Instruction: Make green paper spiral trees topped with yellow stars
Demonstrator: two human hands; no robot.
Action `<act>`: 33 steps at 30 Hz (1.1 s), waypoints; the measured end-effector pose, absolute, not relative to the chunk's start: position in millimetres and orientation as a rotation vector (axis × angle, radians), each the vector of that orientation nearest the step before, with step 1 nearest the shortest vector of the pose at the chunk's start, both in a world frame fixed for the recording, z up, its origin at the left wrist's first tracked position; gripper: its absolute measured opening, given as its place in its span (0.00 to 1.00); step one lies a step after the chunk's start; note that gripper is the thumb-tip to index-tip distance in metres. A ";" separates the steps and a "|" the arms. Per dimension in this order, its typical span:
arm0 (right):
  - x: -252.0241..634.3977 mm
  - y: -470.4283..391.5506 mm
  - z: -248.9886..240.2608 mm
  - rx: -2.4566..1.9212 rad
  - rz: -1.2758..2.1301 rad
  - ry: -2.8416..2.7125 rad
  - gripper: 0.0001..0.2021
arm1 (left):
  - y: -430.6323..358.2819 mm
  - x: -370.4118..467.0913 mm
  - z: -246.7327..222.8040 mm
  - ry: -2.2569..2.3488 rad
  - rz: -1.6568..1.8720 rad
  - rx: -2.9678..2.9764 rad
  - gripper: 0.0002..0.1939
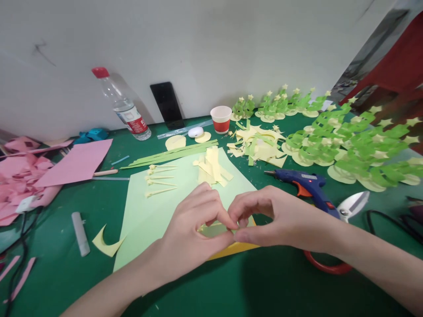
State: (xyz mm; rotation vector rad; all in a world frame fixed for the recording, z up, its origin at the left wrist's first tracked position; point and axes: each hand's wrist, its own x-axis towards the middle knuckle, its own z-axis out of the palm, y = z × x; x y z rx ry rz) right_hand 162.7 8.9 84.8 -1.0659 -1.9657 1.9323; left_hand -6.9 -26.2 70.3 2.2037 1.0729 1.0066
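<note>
My left hand [201, 218] and my right hand [267, 215] meet fingertip to fingertip over the front edge of a pale green sheet [142, 229]. Both are closed in a pinch on a thin pale yellow paper strip [201, 228], mostly hidden by the fingers. Beneath them an orange-yellow edge [238, 250] shows, its object largely covered. On the sheet lie several thin yellow paper sticks with knobbed ends [161, 183] side by side. Beyond my fingers sits a small pile of yellow paper strips [214, 165].
Right of my hands lie a blue glue gun [306, 182] and red-handled scissors [345, 213]. Green paper plants with stars [337, 136] crowd the back right, near paper scraps [259, 143]. A paper cup [221, 119], phone [167, 105] and bottle [127, 114] stand along the wall. Pink paper [77, 163] lies left.
</note>
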 end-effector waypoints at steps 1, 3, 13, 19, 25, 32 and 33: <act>162.2 8.4 84.7 -1.076 1.925 -1.965 0.05 | -25.9 -7.0 70.4 1.076 0.980 2.222 0.07; 162.8 8.4 84.3 -1.086 1.917 -1.982 0.05 | -25.1 -7.6 71.0 1.040 0.896 2.264 0.04; 168.8 11.2 87.8 -1.098 1.954 -2.054 0.08 | -27.8 -9.0 66.3 1.104 0.996 1.967 0.07; 161.4 4.6 81.2 -1.046 1.935 -1.912 0.05 | -32.9 -10.5 60.0 1.100 0.953 1.881 0.10; 159.3 4.9 79.0 -0.972 1.867 -1.882 0.04 | -31.5 -9.0 64.1 1.078 0.955 2.054 0.08; 167.2 10.3 86.0 -1.039 1.881 -1.997 0.04 | -26.1 -9.6 75.7 0.934 0.865 2.261 0.08; 168.1 10.4 87.0 -1.061 1.890 -2.018 0.04 | -26.1 -9.7 75.2 0.925 0.875 2.258 0.08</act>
